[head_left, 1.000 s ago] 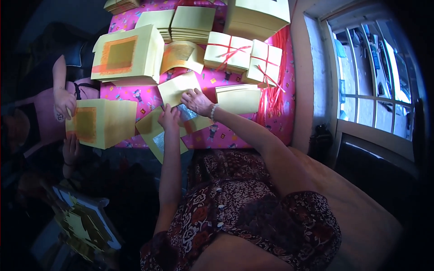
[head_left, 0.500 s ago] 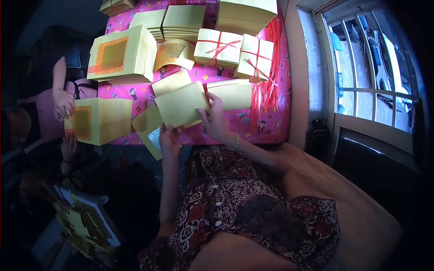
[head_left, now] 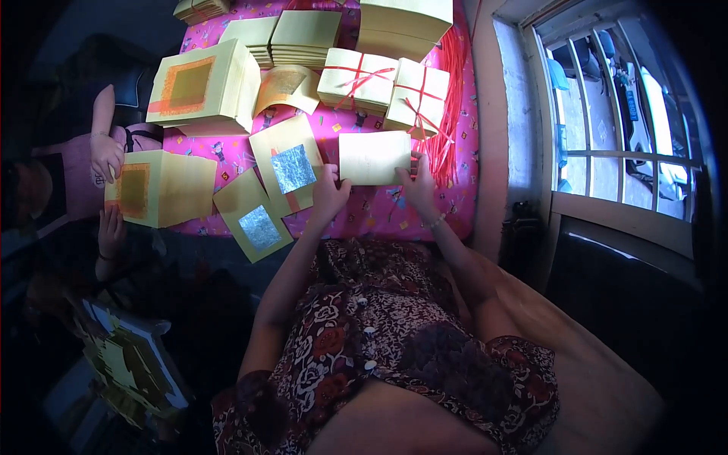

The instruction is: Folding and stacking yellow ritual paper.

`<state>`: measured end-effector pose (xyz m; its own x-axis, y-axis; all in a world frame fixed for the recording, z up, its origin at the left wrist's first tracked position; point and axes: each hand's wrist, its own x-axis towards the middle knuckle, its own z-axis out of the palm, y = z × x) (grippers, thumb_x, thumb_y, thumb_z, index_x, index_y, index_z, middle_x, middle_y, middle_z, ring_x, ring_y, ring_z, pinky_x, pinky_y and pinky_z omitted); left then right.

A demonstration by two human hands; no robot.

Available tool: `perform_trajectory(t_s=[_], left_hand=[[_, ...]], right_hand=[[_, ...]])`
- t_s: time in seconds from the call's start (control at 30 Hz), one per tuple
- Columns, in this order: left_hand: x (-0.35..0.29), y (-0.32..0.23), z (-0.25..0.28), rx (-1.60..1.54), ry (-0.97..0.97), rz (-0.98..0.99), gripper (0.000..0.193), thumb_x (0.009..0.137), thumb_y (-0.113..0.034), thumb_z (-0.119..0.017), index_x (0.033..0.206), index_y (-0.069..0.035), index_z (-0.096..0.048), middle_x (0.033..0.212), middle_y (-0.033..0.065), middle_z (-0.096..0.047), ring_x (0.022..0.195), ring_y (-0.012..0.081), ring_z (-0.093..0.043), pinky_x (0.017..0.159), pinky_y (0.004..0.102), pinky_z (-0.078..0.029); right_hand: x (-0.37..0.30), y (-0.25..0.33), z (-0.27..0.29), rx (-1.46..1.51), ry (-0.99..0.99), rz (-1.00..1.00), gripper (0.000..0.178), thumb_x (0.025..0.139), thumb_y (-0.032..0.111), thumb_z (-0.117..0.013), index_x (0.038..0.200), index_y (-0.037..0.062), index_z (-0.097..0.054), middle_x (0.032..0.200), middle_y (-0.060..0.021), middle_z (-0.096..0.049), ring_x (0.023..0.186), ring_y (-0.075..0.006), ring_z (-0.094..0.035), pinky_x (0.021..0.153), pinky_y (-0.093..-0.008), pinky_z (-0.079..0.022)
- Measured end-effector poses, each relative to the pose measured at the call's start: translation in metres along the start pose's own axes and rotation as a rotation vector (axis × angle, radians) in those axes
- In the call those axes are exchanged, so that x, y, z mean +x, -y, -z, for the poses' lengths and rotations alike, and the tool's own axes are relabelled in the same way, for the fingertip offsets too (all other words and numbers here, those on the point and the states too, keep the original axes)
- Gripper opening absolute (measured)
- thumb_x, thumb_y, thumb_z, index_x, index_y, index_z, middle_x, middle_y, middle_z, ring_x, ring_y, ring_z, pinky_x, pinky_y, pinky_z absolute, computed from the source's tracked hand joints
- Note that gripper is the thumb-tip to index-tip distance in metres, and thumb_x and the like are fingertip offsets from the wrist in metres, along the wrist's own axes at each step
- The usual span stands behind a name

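A small stack of pale yellow paper sheets lies on the pink patterned tablecloth, lit brightly from above. My left hand grips its left edge, thumb near the lower corner and fingers bent along the side. At the opposite edge my right hand has its fingers and thumb closed against the paper. Left of my left hand lies a yellow sheet with a silver foil square. A second foil-marked sheet lies slanted below it, its corner past the table edge.
Red-tied paper bundles and a red strip bundle lie beyond my hands. Tall paper stacks stand farther back. At left, another person's hand touches an orange-printed stack. A barred window is at right.
Both hands have moved right with the tilted yellow paper, which now lies level on the stack at the right. The two foil squares have come into full view.
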<state>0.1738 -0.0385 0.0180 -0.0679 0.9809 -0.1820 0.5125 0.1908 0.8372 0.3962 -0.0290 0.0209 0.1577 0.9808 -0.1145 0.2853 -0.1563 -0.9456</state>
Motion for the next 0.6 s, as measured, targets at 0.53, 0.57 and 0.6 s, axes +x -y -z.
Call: perform_trajectory(t_s=[0.53,0.57,0.6], left_hand=[[0.012,0.006,-0.02,0.3,0.041,-0.058,0.046,0.077,-0.014,-0.06,0.114,0.005,-0.039,0.105,0.03,-0.053,0.098,0.0432,-0.056,0.081,0.0493,-0.047],[0.01,0.005,-0.02,0.294,0.069,-0.051,0.058,0.077,-0.015,-0.063,0.123,0.007,-0.036,0.115,0.0317,-0.05,0.105,0.0431,-0.054,0.085,0.0482,-0.047],[0.007,0.004,-0.021,0.294,0.069,-0.05,0.058,0.077,-0.015,-0.063,0.123,0.007,-0.036,0.115,0.0317,-0.05,0.105,0.0431,-0.054,0.085,0.0482,-0.047]], right_hand=[[0.031,-0.039,0.0,-0.181,0.205,-0.07,0.043,0.085,0.016,-0.067,0.116,0.0002,-0.043,0.091,-0.0161,-0.065,0.081,-0.0239,-0.066,0.07,-0.0356,-0.053],[0.031,-0.039,-0.001,-0.159,0.216,-0.067,0.043,0.084,0.017,-0.067,0.116,0.0001,-0.043,0.091,-0.0161,-0.065,0.081,-0.0237,-0.065,0.07,-0.0355,-0.053],[0.031,-0.039,-0.001,-0.159,0.217,-0.067,0.043,0.084,0.017,-0.067,0.116,0.0001,-0.043,0.091,-0.0161,-0.065,0.081,-0.0237,-0.065,0.07,-0.0355,-0.053]])
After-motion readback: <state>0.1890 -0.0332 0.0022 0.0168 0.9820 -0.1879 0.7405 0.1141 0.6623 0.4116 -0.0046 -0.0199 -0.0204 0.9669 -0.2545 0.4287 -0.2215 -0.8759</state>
